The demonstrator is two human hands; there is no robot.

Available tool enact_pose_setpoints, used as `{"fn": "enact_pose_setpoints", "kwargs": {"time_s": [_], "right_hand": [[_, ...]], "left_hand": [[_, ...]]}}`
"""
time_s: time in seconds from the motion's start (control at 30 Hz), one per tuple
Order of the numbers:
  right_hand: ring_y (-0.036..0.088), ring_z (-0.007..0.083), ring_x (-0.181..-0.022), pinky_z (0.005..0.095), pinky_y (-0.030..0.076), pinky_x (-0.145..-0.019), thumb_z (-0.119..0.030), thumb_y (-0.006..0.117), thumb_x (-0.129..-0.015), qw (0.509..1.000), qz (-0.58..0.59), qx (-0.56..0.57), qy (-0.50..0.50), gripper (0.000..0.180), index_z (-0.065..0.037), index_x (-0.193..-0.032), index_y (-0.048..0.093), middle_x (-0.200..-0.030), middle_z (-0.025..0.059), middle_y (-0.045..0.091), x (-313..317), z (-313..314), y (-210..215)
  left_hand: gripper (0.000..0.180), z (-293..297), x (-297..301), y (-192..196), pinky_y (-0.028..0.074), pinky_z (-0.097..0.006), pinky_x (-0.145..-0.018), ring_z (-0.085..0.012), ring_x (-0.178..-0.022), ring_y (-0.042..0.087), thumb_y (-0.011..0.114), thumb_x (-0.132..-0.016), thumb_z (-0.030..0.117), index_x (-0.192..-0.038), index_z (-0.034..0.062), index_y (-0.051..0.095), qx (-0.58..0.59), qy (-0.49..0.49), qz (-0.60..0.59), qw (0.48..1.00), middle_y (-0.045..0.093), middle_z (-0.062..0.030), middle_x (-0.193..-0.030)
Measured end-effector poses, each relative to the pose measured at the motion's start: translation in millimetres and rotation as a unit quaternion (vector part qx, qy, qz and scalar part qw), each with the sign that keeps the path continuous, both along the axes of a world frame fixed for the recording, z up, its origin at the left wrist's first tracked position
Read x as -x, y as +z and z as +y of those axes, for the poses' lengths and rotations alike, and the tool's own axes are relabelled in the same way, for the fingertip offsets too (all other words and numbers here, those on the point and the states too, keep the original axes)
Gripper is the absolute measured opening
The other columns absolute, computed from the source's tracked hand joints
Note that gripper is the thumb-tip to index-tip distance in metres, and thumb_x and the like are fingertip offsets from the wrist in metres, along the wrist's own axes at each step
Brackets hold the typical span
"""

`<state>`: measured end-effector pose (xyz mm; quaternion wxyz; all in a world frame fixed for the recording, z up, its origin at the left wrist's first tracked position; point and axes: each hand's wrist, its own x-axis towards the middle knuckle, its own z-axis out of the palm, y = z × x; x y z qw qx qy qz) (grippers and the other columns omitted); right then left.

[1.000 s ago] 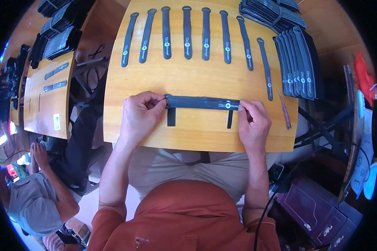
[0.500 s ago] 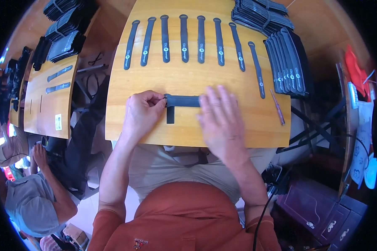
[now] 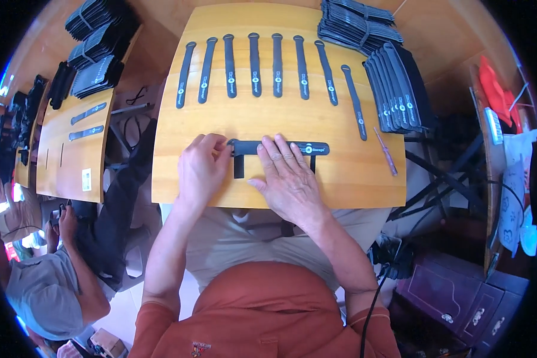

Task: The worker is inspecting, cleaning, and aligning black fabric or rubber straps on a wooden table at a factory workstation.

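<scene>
A dark grey strap (image 3: 321, 148) with white print and a looped end lies sideways near the table's front edge. My left hand (image 3: 198, 172) pinches its looped left end between thumb and fingers. Flat on the middle of the strap rests my right hand (image 3: 289, 185), fingers stretched out and covering part of it. Below the strap show two narrow black marks, a left one (image 3: 238, 167) and a right one (image 3: 313, 163); whether they are slots or strips I cannot tell. Several similar straps (image 3: 255, 65) lie in a spread row farther back.
Bundled dark straps (image 3: 358, 27) are stacked at the back right, beside a fanned pile (image 3: 394, 89). A thin screwdriver-like tool (image 3: 386, 154) lies by the wooden table's (image 3: 352, 185) right edge. At left, another person (image 3: 48, 292) sits near a second table (image 3: 71, 167).
My right hand has moved left along the strap and settled flat, uncovering the strap's printed right end and the right black mark. My left hand stays at the looped end.
</scene>
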<state>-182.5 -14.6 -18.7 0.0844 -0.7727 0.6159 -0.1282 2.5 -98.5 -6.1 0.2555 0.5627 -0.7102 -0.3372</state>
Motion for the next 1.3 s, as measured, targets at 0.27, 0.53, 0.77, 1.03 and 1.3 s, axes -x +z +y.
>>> {"fn": "enact_pose_setpoints", "kwargs": {"time_s": [0.27, 0.53, 0.77, 1.03, 1.3], "right_hand": [[0.030, 0.0318, -0.150, 0.0463, 0.022, -0.123, -0.041, 0.056, -0.099, 0.999, -0.031, 0.033, 0.002, 0.065, 0.003, -0.146, 0.047, -0.157, 0.0164, 0.041, 4.2, 3.8, -5.0], [0.034, 0.0322, -0.148, 0.0475, 0.024, -0.122, -0.039, 0.059, -0.098, 0.995, 0.011, 0.025, -0.094, 0.063, 0.003, -0.144, 0.048, -0.155, 0.0180, 0.043, 61.3, 33.4, 0.8], [0.033, 0.0321, -0.148, 0.0467, 0.024, -0.122, -0.040, 0.055, -0.100, 0.994, 0.029, 0.025, -0.104, 0.062, 0.003, -0.144, 0.047, -0.156, 0.0184, 0.041, 61.7, 35.4, 0.1], [0.046, 0.0345, -0.136, 0.0478, 0.035, -0.114, -0.029, 0.060, -0.097, 0.992, -0.008, 0.067, -0.108, 0.047, 0.004, -0.131, 0.058, -0.143, 0.0184, 0.054, 70.6, 27.7, 11.3], [0.056, 0.0378, -0.122, 0.0471, 0.043, -0.105, -0.022, 0.059, -0.097, 0.959, 0.120, 0.132, -0.219, 0.035, 0.006, -0.119, 0.064, -0.128, 0.0212, 0.062, 127.6, 4.8, 8.5]], "left_hand": [[0.043, 25.5, -2.1, 2.1, 0.033, -0.049, -0.115, -0.0283, -0.140, 0.046, 0.061, -0.097, 0.031, -0.134, 0.0086, 0.063, 0.238, -0.195, -0.218, 0.926, 0.058, -0.0089, -0.144], [0.047, 26.3, -8.1, -2.5, 0.032, -0.048, -0.117, -0.0270, -0.142, 0.045, 0.061, -0.098, 0.033, -0.138, 0.0082, 0.060, 0.236, -0.201, -0.223, 0.924, 0.054, -0.0076, -0.148], [0.052, 23.3, -23.1, -2.9, 0.028, -0.046, -0.119, -0.0264, -0.144, 0.042, 0.063, -0.097, 0.032, -0.141, 0.0052, 0.055, 0.234, -0.205, -0.207, 0.928, 0.051, -0.0092, -0.151], [0.059, 23.5, -29.8, -4.1, 0.025, -0.045, -0.121, -0.0261, -0.147, 0.037, 0.059, -0.098, 0.036, -0.144, 0.0007, 0.049, 0.226, -0.209, -0.221, 0.925, 0.045, -0.0119, -0.155], [0.061, 26.3, -32.4, -6.6, 0.024, -0.045, -0.122, -0.0265, -0.147, 0.037, 0.059, -0.099, 0.038, -0.142, -0.0029, 0.050, 0.234, -0.205, -0.210, 0.927, 0.044, -0.0141, -0.155]]}}
